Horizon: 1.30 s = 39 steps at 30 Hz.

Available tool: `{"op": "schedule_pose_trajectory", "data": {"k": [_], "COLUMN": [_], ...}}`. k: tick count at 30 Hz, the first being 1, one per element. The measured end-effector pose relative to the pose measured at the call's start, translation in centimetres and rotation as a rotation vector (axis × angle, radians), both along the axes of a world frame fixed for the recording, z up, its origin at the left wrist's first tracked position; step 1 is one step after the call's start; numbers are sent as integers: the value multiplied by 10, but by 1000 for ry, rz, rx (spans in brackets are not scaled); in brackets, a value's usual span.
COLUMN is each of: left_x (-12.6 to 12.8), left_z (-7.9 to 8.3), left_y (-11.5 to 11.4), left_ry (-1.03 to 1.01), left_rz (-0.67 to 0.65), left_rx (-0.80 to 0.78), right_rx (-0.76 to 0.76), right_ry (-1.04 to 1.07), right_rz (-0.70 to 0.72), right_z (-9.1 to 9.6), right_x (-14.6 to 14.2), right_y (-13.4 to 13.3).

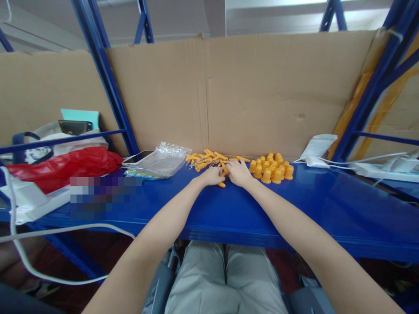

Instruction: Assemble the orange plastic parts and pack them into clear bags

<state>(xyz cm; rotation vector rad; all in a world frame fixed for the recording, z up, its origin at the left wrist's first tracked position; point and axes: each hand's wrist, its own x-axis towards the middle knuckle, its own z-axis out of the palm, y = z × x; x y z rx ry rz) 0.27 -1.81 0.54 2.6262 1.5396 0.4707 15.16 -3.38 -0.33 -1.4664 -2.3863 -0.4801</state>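
On the blue shelf, my left hand (pixel 212 175) is closed around one end of a small orange plastic piece (pixel 224 169). From the other side, the bent fingers of my right hand (pixel 239 172) press on the same piece; their tips are partly hidden. Just below my left hand lies another orange piece (pixel 221 185). Behind both hands spreads a loose pile of slim orange parts (pixel 209 155), with thin metal chains among them. To the right of my right hand, several orange bell-shaped cups (pixel 266 175) stand grouped in rows.
A clear plastic bag (pixel 163 163) lies left of the pile, near a dark-screened tablet (pixel 140 157). Farther left are a red bag (pixel 75 163) and a white power strip (pixel 49 204). A cardboard wall (pixel 262 91) closes the back. A white packet (pixel 317 148) sits at right.
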Motion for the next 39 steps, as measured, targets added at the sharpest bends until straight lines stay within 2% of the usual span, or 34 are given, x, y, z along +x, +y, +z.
{"op": "schedule_pose_trajectory", "data": {"k": [8, 12, 15, 19, 22, 24, 28, 30, 33, 39], "left_x": [1, -2, -9, -16, -14, -12, -8, -6, -5, -4], "left_z": [-6, -7, -4, 5, 10, 12, 12, 12, 12, 11], "left_y": [4, 8, 10, 6, -2, -6, -9, -10, -11, -13], "left_ry": [14, 41, 31, -32, -74, -94, -129, -131, -105, -61], "left_rz": [-53, -54, 28, 148, 216, 258, 308, 328, 347, 413], "left_rx": [46, 214, 312, 262, 234, 226, 204, 197, 178, 146], "right_rx": [18, 5, -17, -15, -35, -100, -399, -542, -621, -640], "right_ry": [-24, -4, 16, 90, 272, 480, 971, 1138, 1233, 1287], "right_rz": [-47, -86, -123, -122, -40, 29, 87, 110, 129, 82], "right_z": [7, 13, 16, 18, 17, 16, 15, 16, 17, 19], "right_x": [1, 1, 3, 6, 9, 11, 15, 16, 16, 19], "right_y": [-4, -8, -9, -7, -2, 3, 10, 11, 11, 9]}}
